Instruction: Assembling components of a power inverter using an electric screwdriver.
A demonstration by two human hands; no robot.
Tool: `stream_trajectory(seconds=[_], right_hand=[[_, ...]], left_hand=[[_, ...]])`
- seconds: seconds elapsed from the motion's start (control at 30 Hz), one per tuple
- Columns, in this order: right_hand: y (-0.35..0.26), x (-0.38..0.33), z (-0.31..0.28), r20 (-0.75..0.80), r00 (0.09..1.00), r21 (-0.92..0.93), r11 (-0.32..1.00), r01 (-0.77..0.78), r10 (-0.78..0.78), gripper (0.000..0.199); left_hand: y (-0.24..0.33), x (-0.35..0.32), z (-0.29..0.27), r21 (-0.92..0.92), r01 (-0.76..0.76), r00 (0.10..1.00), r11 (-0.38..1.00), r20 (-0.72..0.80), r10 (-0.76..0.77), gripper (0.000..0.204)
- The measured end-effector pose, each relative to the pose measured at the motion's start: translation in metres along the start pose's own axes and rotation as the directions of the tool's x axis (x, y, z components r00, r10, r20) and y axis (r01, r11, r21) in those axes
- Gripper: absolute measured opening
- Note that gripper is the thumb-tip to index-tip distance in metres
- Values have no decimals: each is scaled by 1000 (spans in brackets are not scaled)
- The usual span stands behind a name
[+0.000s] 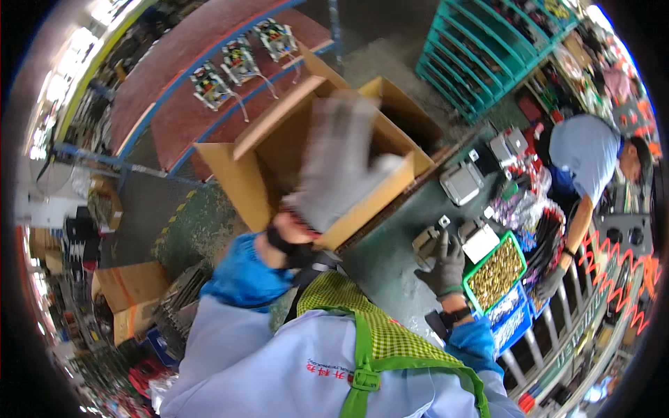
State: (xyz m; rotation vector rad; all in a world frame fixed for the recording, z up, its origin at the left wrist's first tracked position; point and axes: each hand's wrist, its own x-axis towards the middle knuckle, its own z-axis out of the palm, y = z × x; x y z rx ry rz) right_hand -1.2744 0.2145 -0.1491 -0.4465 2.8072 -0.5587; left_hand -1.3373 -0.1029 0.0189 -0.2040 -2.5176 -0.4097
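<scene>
Grey-green bench fills the workshop below you, and an open cardboard box (327, 157) sits at its far left edge, ahead and left of you. Your left hand (341, 167), gloved, fingers spread and blurred, is over the box mouth, nearer it. Your right hand (444, 268), open, rests on the bench beside one green tray of brass parts (496, 273). Three circuit boards (240, 59) lie on the shelf beyond
</scene>
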Motion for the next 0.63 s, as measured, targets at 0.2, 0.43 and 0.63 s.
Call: stream_trajectory(seconds=[0.2,0.43,0.63], right_hand=[[-57,44,-25,68,998,691,722,-39,-10,119],[-191,105,6,502,854,857,-58,-513,-139,114],[-311,199,-13,456,827,884,60,-464,-329,109]], left_hand=[[-170,-153,-117,245,906,396,344,-208,-894,80],[-246,-176,-133,-148,224,891,963,432,-141,36],[-237,-123,-272,-593,803,337,-65,540,-771,35]])
